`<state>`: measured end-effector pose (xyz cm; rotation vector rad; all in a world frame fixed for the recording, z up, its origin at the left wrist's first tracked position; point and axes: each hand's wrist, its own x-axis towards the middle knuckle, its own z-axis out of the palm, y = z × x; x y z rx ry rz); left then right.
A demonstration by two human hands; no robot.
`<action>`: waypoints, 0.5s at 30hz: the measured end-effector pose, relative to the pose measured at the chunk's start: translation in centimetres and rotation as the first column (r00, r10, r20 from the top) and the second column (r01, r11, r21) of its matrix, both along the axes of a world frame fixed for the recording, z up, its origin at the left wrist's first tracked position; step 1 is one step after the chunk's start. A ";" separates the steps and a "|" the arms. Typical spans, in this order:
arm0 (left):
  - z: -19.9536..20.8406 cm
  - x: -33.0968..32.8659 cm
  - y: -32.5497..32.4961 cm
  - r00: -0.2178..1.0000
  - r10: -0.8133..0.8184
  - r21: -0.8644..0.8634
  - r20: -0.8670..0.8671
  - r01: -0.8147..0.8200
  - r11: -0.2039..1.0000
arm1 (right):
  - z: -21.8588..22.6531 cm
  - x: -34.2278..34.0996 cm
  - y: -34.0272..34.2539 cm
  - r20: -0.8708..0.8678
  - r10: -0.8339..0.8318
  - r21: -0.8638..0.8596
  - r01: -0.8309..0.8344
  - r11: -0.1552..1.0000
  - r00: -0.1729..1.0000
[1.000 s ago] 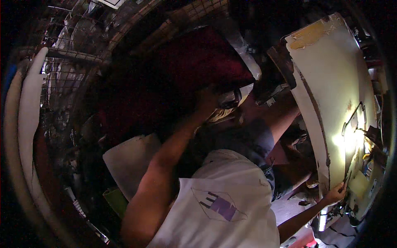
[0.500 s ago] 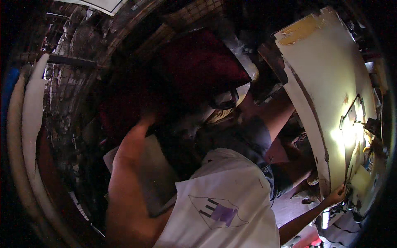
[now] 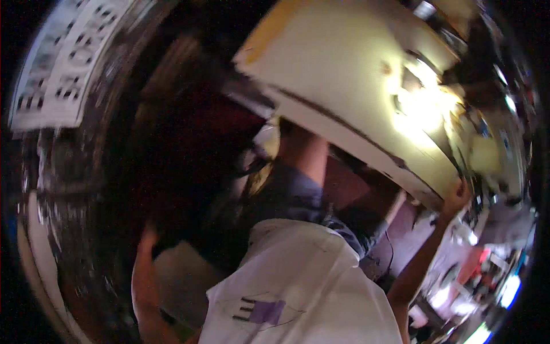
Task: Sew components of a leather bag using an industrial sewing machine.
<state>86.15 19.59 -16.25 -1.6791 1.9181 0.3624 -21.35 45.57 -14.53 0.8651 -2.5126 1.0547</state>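
My right hand is at the near right corner of a worn cream tabletop or board. Its fingers look curled beside a thin dark strip there, but motion blur hides what they hold. A glaring light shines on the board's right part. Far over on the left, my left hand reaches into deep shadow near a dark red cloth-like thing. The fingers of this hand are lost in the dark.
A white sign hangs at the upper left. Pale upright lengths stand at the left rim. Beneath my left arm lies a greyish panel. Blurred clutter fills the lower right.
The view has turned, so the board now sits higher and farther left, and the sign has come into view. My right hand stays by the board's corner. My left hand remains in shadow.
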 end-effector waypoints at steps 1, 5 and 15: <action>2.6 -9.6 -4.2 0.959 0.231 0.161 -0.164 -0.205 0.965 | 3.9 2.5 2.4 -0.162 -0.060 0.083 0.074 0.994 0.985; 3.4 -3.7 -3.8 0.930 0.067 0.000 -0.361 -0.072 0.997 | 5.9 7.0 -2.0 -0.081 -0.185 0.007 0.186 0.982 0.979; 0.0 5.6 -3.9 0.978 -0.185 -0.014 0.101 0.188 0.982 | 9.4 11.1 -4.8 -0.522 -0.223 0.280 0.413 0.867 0.823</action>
